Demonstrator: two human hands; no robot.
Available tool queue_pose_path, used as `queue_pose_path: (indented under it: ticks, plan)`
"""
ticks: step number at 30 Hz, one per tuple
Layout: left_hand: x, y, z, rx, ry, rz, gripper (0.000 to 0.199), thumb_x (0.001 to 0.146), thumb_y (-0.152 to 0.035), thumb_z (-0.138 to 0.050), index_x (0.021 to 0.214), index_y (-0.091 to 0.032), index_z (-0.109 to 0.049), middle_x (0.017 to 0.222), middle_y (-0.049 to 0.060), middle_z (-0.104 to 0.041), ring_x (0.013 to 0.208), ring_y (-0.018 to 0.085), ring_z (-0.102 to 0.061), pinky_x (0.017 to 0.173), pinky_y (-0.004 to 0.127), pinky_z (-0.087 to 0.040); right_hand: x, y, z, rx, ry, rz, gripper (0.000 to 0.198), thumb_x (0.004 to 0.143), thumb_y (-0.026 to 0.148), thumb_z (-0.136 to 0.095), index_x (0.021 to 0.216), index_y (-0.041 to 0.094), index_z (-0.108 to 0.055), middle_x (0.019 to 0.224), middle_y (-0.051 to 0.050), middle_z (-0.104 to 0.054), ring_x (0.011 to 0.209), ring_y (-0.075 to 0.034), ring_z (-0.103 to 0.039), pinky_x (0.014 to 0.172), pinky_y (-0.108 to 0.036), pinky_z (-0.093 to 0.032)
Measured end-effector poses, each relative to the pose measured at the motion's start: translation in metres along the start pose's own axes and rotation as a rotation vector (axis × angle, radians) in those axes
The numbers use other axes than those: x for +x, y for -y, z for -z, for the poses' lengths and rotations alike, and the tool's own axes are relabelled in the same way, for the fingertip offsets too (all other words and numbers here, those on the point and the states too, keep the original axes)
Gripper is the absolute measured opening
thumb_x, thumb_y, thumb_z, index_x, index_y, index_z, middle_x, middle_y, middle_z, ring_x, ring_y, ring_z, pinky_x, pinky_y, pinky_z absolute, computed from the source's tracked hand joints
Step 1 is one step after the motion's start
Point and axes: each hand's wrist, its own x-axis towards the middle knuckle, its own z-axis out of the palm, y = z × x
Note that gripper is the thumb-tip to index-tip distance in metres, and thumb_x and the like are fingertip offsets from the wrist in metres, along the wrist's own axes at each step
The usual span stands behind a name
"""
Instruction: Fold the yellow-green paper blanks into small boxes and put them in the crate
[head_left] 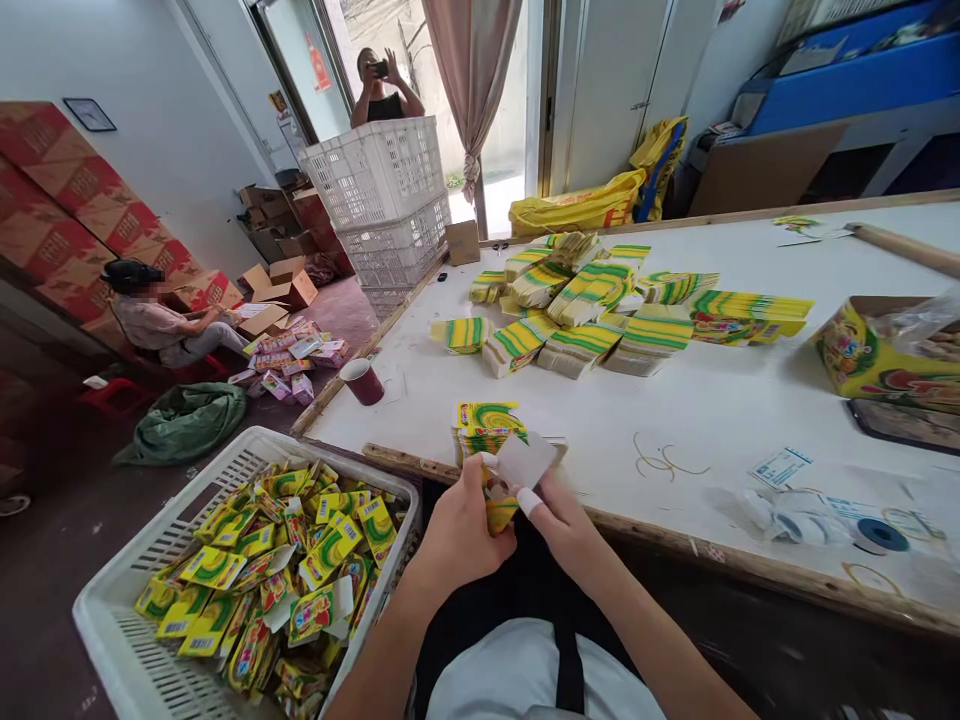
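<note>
My left hand (463,525) is wrapped round a small yellow carton (501,515) at the table's front edge. The carton's end is open, with a pale flap (527,458) standing up. My right hand (564,522) grips the same carton from the right, its white-covered thumb against the open end; some of its fingers are hidden behind the flap. A white cover also shows on a finger of my left hand. Just beyond my hands lies a stack of flat yellow-and-green cartons (487,418).
A white plastic crate (247,445) full of small yellow cartons stands at left. Bundles of flat cartons (592,290), a dark red mug (362,381), rubber bands (664,462) and a tape roll (881,536) lie on the table. One person (176,320) sits at left; another (386,100) stands behind stacked crates (390,180).
</note>
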Motion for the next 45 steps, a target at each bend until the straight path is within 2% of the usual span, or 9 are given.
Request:
queue_pose_path:
  ticks: [3,5,9,15,22,29,35,38,45]
  plan:
    - [0.003,0.006,-0.006,-0.089,0.037,-0.111,0.061,0.070,-0.019,-0.057,0.125,-0.020,-0.030,0.102,0.009,-0.064,0.092,0.029,-0.065,0.077,0.041,-0.051,-0.007,-0.012,-0.006,-0.236,0.033,0.190,0.053,0.089,0.030,-0.050,0.140,0.021,-0.044,0.143,-0.011,-0.050,0.135,-0.028,-0.042,0.112,-0.048,-0.034]
    - [0.004,0.009,-0.012,-0.096,-0.013,-0.183,0.058,0.071,-0.017,-0.056,0.124,-0.020,-0.033,0.111,0.013,-0.058,0.103,0.029,-0.061,0.086,0.043,-0.050,-0.007,-0.021,-0.007,-0.294,0.022,0.303,0.050,0.090,0.022,-0.047,0.140,0.024,-0.045,0.144,-0.010,-0.050,0.134,-0.025,-0.044,0.111,-0.044,-0.037]
    - [0.005,0.011,-0.015,-0.017,-0.184,-0.112,0.063,0.065,-0.016,-0.062,0.122,-0.016,-0.034,0.119,0.017,-0.050,0.116,0.032,-0.051,0.096,0.051,-0.045,0.002,-0.032,0.001,-0.279,-0.112,0.404,0.047,0.090,0.013,-0.045,0.133,0.031,-0.054,0.139,-0.005,-0.056,0.128,-0.022,-0.052,0.107,-0.042,-0.043]
    - [0.002,0.005,0.008,0.039,-0.187,-0.046,0.043,0.066,-0.016,-0.064,0.106,-0.021,-0.049,0.103,0.009,-0.062,0.099,0.028,-0.061,0.086,0.043,-0.051,0.008,-0.028,0.015,-0.468,-0.010,0.508,0.042,0.094,0.016,-0.046,0.133,0.031,-0.054,0.154,-0.008,-0.036,0.137,-0.023,-0.041,0.106,-0.040,-0.044]
    - [-0.003,-0.001,0.025,-0.027,-0.150,-0.043,0.047,0.065,-0.026,-0.072,0.108,-0.020,-0.056,0.102,0.009,-0.070,0.095,0.026,-0.066,0.084,0.038,-0.053,0.013,-0.016,0.031,-0.488,0.094,0.597,0.018,0.089,0.022,-0.060,0.101,0.026,-0.072,0.140,-0.013,-0.052,0.127,-0.026,-0.053,0.096,-0.039,-0.051]
    - [-0.003,-0.005,0.027,0.003,-0.179,-0.070,0.048,0.067,-0.026,-0.072,0.111,-0.018,-0.056,0.103,0.009,-0.070,0.096,0.026,-0.066,0.085,0.037,-0.052,0.006,-0.018,0.023,-0.600,0.004,0.621,0.033,0.090,0.011,-0.051,0.118,0.027,-0.061,0.148,-0.014,-0.044,0.133,-0.024,-0.046,0.096,-0.038,-0.051]
    - [-0.003,-0.001,0.027,-0.042,-0.109,-0.015,0.051,0.063,-0.024,-0.074,0.110,-0.020,-0.056,0.103,0.007,-0.070,0.095,0.025,-0.067,0.085,0.037,-0.053,0.004,-0.017,0.031,-0.639,0.081,0.545,0.020,0.088,0.013,-0.053,0.103,0.020,-0.064,0.143,-0.021,-0.047,0.124,-0.027,-0.056,0.093,-0.039,-0.053]
    - [-0.002,0.002,0.025,-0.023,-0.100,-0.031,0.051,0.064,-0.026,-0.074,0.111,-0.020,-0.055,0.105,0.008,-0.070,0.097,0.025,-0.066,0.087,0.039,-0.052,0.005,-0.015,0.036,-0.564,0.144,0.527,0.021,0.090,0.020,-0.054,0.109,0.021,-0.063,0.145,-0.020,-0.046,0.126,-0.027,-0.054,0.096,-0.039,-0.051]
    - [0.001,0.000,0.021,0.069,-0.144,-0.048,0.052,0.066,-0.027,-0.072,0.114,-0.021,-0.053,0.106,0.009,-0.069,0.098,0.027,-0.065,0.086,0.040,-0.052,0.007,-0.024,0.014,-0.222,-0.007,0.332,0.043,0.089,0.026,-0.055,0.131,0.024,-0.046,0.133,-0.014,-0.058,0.116,-0.025,-0.062,0.090,-0.038,-0.057]
